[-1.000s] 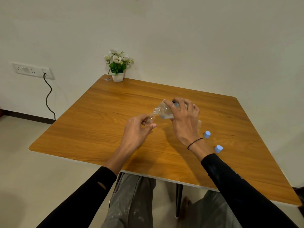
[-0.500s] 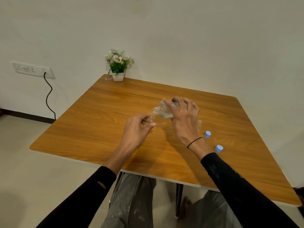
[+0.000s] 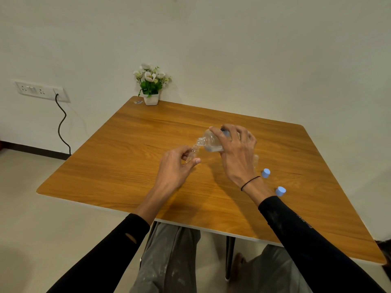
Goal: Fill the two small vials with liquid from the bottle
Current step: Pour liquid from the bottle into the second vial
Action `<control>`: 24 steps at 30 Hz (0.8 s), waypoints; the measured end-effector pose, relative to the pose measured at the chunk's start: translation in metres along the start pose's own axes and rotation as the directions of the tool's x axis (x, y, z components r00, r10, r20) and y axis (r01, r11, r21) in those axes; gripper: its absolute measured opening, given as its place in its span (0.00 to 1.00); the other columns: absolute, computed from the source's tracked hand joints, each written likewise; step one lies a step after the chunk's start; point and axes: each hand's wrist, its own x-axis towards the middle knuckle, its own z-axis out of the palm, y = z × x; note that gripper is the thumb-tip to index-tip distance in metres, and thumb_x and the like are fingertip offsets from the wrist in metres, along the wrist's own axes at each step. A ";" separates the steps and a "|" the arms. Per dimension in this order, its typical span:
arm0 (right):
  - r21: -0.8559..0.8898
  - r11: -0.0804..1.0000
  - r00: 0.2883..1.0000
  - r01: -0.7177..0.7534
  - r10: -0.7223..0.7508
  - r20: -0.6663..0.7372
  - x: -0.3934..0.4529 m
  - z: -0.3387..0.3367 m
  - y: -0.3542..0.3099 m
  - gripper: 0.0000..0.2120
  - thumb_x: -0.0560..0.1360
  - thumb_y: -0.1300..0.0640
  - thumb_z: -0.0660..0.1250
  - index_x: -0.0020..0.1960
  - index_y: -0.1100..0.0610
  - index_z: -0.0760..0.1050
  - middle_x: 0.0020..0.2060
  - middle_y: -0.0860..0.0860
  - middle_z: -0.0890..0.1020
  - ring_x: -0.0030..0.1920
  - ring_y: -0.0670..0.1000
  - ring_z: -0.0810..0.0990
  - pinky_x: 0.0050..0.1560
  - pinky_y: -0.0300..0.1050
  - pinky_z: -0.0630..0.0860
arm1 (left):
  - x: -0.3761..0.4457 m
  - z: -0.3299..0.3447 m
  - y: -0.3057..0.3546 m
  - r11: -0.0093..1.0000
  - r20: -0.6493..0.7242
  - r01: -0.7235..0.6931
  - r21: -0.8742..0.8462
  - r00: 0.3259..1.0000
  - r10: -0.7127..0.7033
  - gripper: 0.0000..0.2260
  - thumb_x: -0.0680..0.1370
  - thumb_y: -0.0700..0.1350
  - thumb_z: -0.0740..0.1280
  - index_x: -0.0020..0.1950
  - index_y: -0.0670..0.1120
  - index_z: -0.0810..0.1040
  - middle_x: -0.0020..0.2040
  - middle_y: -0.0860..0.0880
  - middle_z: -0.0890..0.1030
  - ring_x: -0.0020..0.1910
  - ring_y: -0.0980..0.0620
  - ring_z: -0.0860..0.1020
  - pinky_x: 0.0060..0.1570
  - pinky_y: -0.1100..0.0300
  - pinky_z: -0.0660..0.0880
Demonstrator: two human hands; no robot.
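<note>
1. Head view, step in hand: the pour into the first vial looks under way. The right hand [image 3: 237, 153] grips a clear bottle [image 3: 211, 141] from above, fingers curled round its body, above the middle of the wooden table [image 3: 127, 166]. The left hand [image 3: 177, 166] pinches a small clear vial [image 3: 193, 151] between thumb and fingers, holding it right under the bottle's mouth.

2. Head view, pointing and axis: the bottle lies close to level, its long axis running left to right, neck pointing left and slightly down toward the vial. A little liquid pools along its lower side. The vial stands roughly upright with its open top turned up to the bottle's mouth; the two mouths look touching or just apart, I cannot tell which. How full the vial is cannot be read.

3. Head view, the rest of the job: a second clear vial [image 3: 256, 158] seems to stand just behind the right wrist, partly hidden. Two blue caps [image 3: 265, 172] [image 3: 280, 191] lie on the table to the right, near each other.

4. Next move, as I judge it: keep the tilt gentle so the narrow mouth does not overflow, then right the bottle, set this vial down and take up the other.
</note>
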 end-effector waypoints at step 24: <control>-0.018 1.000 1.000 0.010 -0.010 -0.003 0.005 -0.002 0.000 0.33 0.76 0.63 0.71 0.75 0.40 0.68 0.70 0.51 0.74 0.69 0.59 0.70 0.66 0.66 0.67 | 0.002 -0.002 0.004 1.000 0.008 -0.006 -0.023 1.000 0.006 0.11 0.77 0.49 0.78 0.57 0.48 0.87 0.47 0.56 0.86 0.48 0.59 0.82 0.49 0.61 0.78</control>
